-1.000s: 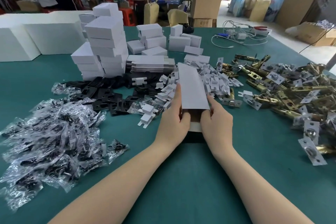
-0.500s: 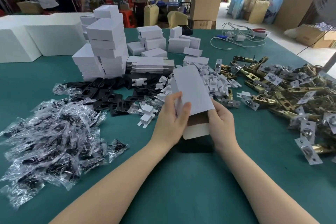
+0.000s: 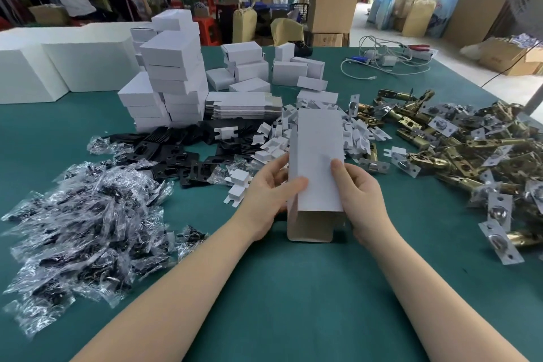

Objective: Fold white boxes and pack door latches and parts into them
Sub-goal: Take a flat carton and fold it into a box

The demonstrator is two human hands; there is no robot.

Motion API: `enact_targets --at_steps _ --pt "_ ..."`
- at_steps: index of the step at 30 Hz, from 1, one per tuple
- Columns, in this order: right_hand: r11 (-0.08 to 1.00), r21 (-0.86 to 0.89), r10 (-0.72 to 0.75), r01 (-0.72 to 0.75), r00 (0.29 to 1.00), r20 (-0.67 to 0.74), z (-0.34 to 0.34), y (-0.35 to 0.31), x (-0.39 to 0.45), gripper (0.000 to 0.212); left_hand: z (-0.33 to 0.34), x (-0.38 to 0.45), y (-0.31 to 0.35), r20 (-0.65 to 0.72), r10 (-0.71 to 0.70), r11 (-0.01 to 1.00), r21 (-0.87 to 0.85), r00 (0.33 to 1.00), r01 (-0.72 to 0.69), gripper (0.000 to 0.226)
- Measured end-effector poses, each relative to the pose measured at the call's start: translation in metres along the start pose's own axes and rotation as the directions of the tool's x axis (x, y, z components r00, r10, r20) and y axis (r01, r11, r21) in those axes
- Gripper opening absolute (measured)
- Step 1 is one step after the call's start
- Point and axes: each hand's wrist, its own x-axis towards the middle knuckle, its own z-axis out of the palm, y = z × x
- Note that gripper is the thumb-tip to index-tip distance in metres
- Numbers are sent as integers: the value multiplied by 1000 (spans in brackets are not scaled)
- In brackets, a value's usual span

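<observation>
Two hands are held at table centre, both clamped on one white box point(image 3: 318, 161). The box is raised above the green table point(image 3: 293, 303), long axis running away from the person, near end open with its flap point(image 3: 310, 226) hanging down. The left hand point(image 3: 269, 197) is curled round the left wall, thumb laid on the top panel; the right hand point(image 3: 363, 197) grips the right wall, thumb likewise on top.

Listed on the table:
- Left: heap of clear parts bags point(image 3: 82, 232).
- Beyond the bags: black plates point(image 3: 173, 153).
- Behind the box: small white card inserts point(image 3: 273, 138) and a stack of flat box blanks point(image 3: 241, 106).
- Far left: folded white boxes point(image 3: 173, 76), stacked.
- Right: pile of brass door latches point(image 3: 458, 153).
- Far right corner: white cables point(image 3: 385, 59).
</observation>
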Motion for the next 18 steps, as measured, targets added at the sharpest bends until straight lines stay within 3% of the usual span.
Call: enact_targets --at_steps 3,9,12,15,18 --pt "1000 8 12 -12 999 30 1 1 -1 29 3 -1 0 -75 12 1000 -7 997 -13 17" --pt "973 161 152 -167 983 102 4 2 1 26 3 2 2 -141 -32 995 -97 989 19 21" --pt "992 57 109 -110 994 17 5 0 2 43 4 1 1 -139 -6 998 -59 990 -2 6" --pt "981 -193 -53 32 993 -101 1 0 3 47 4 0 -2 -119 24 999 37 993 -20 10" --pt "925 -361 -169 118 979 -112 1 1 3 40 9 -2 -3 -87 76 992 107 993 -67 23"
